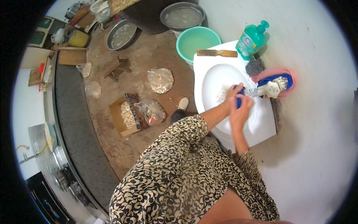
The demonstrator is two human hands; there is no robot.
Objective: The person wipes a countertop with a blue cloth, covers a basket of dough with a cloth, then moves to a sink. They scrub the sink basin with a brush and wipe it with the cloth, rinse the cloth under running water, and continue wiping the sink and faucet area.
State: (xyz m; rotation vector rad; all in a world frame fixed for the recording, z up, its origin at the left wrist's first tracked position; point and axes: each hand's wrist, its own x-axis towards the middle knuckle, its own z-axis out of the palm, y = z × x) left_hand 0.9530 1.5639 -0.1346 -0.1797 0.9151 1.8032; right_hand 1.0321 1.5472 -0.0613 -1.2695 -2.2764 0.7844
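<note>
Over the white washbasin [199, 84], both hands are closed around a small blue item [239, 101], a sponge or cloth; the fingers hide much of it. My left hand [231, 96] grips its upper left side. Lower and to the right, my right hand [244, 107] presses against it and is slightly blurred. Water runs onto the hands from the tap [270, 89], which has a whitish cover. Suds lie in the bowl by my left hand. Behind the tap are a pink cloth [292, 73] and another blue piece [285, 77].
A green pump bottle [249, 42], a grey scouring pad [254, 66] and a wooden comb [217, 53] sit on the basin's rim. Beside it stands a green tub [179, 42] of water. Plastic bags [160, 81] and an open carton [116, 114] hold pale pieces on the floor.
</note>
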